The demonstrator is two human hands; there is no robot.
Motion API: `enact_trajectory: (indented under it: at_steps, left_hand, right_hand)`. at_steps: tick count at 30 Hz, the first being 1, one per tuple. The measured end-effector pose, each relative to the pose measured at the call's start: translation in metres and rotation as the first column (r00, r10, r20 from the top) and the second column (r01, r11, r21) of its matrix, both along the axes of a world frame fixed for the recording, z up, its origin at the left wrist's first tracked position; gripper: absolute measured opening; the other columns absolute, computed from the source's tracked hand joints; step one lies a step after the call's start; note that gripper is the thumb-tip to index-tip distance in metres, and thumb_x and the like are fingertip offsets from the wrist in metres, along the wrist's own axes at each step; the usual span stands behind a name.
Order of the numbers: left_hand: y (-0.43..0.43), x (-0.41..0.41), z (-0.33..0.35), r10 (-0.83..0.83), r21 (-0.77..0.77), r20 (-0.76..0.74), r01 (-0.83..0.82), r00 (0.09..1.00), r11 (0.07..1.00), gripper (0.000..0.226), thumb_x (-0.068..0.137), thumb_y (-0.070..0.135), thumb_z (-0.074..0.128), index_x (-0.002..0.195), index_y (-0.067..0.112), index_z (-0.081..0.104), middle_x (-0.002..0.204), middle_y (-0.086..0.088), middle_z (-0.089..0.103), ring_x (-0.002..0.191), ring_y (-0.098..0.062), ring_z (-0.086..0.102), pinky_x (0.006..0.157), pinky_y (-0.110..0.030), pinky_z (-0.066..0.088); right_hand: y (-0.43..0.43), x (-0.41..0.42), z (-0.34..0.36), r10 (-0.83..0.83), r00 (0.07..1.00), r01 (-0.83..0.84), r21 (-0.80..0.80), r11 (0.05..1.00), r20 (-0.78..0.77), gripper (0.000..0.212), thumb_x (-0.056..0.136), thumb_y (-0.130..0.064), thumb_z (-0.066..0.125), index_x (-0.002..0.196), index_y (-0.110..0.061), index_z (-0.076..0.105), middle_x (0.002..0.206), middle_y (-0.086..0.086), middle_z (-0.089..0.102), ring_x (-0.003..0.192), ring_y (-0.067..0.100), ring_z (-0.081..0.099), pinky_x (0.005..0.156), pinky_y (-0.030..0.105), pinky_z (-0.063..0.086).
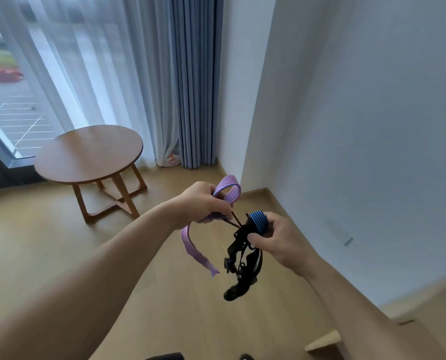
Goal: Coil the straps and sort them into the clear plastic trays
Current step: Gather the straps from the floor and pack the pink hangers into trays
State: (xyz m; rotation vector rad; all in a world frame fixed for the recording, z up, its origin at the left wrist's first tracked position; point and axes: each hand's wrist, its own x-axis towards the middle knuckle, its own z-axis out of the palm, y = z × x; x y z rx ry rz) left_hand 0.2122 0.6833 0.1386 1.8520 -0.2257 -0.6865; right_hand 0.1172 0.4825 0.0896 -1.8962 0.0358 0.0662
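Between left hand (201, 201), right hand (276, 240), gripped strap (188, 239)

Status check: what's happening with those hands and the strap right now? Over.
Left hand pinching looped purple strap, tail dangling. Right hand gripping blue roll, black buckles hanging below. No trays in view.

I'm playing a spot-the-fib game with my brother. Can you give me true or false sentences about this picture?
1. The left hand holds a purple strap. True.
2. The right hand is empty. False: it grips a blue roll, with black buckles hanging below.
3. A round table stands near the window. True.
4. The purple strap lies on the table. False: it is held up in the air.
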Motion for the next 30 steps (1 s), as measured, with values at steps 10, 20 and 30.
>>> enact_trajectory:
  at_steps: [10, 20, 30]
  left_hand:
    - [-0.027, -0.021, -0.02, -0.174, 0.014, 0.186, 0.174, 0.967, 0.985, 0.009, 0.075, 0.006, 0.071, 0.075, 0.009, 0.062, 0.061, -0.002, 0.064, 0.046, -0.009, 0.054, 0.042, -0.014, 0.035]
    - [-0.068, -0.052, -0.002, -0.688, -0.179, -0.314, 0.671, 0.654, 0.719, 0.007, 0.072, 0.005, 0.059, 0.071, 0.011, 0.061, 0.064, -0.009, 0.057, 0.053, -0.017, 0.031, 0.038, -0.018, 0.021]
    - [-0.136, -0.105, 0.012, -0.186, -0.553, -0.392, -0.069, 0.901, 0.831, 0.012, 0.093, 0.015, 0.06, 0.083, 0.009, 0.054, 0.082, -0.015, 0.071, 0.05, -0.017, 0.051, 0.041, -0.02, 0.036]
  right_hand:
    - [-0.002, -0.05, 0.009, -0.242, 0.965, 0.261, -0.303, 0.916, 0.1, 0.028, 0.057, -0.04, 0.059, 0.07, -0.016, 0.061, 0.054, -0.013, 0.052, 0.05, 0.006, 0.048, 0.051, 0.029, 0.044]
    - [-0.022, -0.115, 0.03, -0.26, 0.953, 0.282, -0.146, 0.948, 0.157, 0.01, 0.081, -0.002, 0.067, 0.087, -0.009, 0.071, 0.069, 0.006, 0.062, 0.064, 0.01, 0.057, 0.062, 0.022, 0.047]
    - [-0.087, -0.215, 0.043, -0.584, 0.809, 0.572, 0.322, 0.754, -0.068, 0.005, 0.065, -0.017, 0.061, 0.06, -0.017, 0.061, 0.059, 0.004, 0.05, 0.053, 0.016, 0.036, 0.049, 0.026, 0.028]
